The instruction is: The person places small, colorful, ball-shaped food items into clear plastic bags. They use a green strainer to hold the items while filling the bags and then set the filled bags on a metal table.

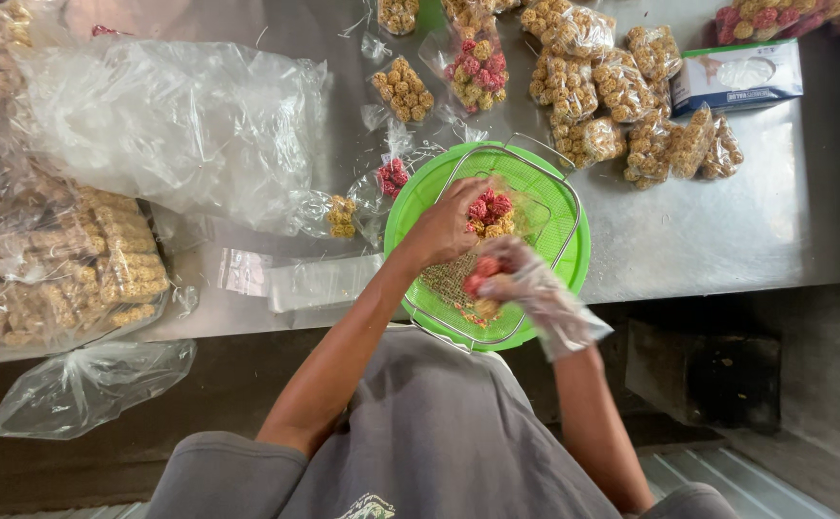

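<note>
Grey shirt nearest. Left hand [446,228] pinched small clear bag of red and tan snack balls [490,213]; plastic-gloved right hand [514,279] clutched red balls over round green tray [573,252] on steel counter [727,240]. Filling step; next needs balls dropped into bag mouth.

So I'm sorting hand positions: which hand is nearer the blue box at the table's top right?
Right. The gloved right hand sits over the green tray, below-left of the blue box; the bare left hand holds a small bag farther left, so it is farther away.
</note>
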